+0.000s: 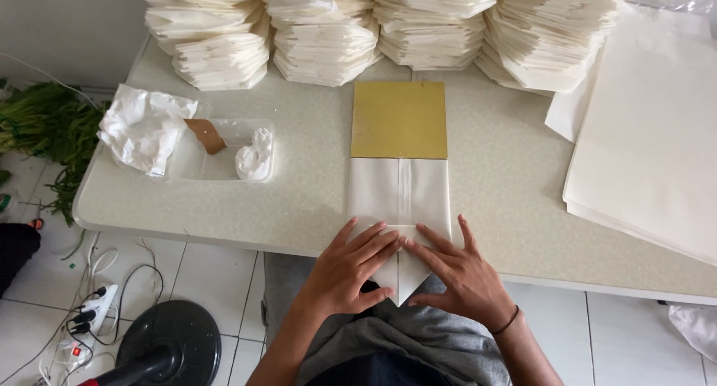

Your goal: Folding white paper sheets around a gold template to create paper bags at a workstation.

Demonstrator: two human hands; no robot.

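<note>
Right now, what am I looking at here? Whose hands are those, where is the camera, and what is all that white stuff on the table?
There is no machine here. The picture comes from a camera worn on a person's head, looking down, so you see that person's own two hands. The left hand and the right hand press flat on a white folded paper at the near edge of the table. Its bottom corners are folded into a point that hangs over the edge. Nothing is gripped; the fingers are spread out on the paper. A gold square board pokes out of the paper's top. Behind it stand stacks of folded white papers. To the right lies a pile of big flat sheets. To the left sits a clear plastic tray with crumpled white paper beside it.
</note>
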